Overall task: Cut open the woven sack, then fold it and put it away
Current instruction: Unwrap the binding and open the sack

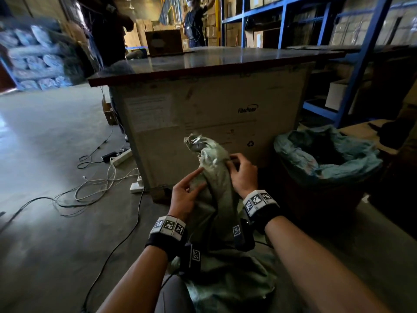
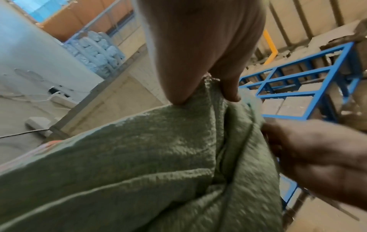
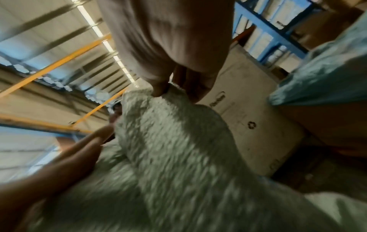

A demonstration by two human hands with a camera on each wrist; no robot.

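A green woven sack [image 1: 220, 193] stands bunched upright between my knees, its gathered, shiny top end [image 1: 195, 143] pointing at the big carton. My left hand [image 1: 192, 184] holds the sack's left side, index finger stretched up along it. In the left wrist view a fold of the sack [image 2: 149, 149] sits pinched between thumb and finger of the left hand [image 2: 205, 95]. My right hand [image 1: 238, 167] grips the right side just under the top, fingers curled. The right wrist view shows the right hand [image 3: 174, 92] pinching the weave of the sack [image 3: 178, 149]. No cutting tool is in view.
A large pale carton [image 1: 214, 118] under a dark board [image 1: 203, 62] stands right in front. A bin with a teal liner [image 1: 327, 154] sits to the right. Cables and power strips [image 1: 119, 158] lie on the floor at left. Blue shelving [image 1: 365, 53] and two people [image 1: 194, 21] are behind.
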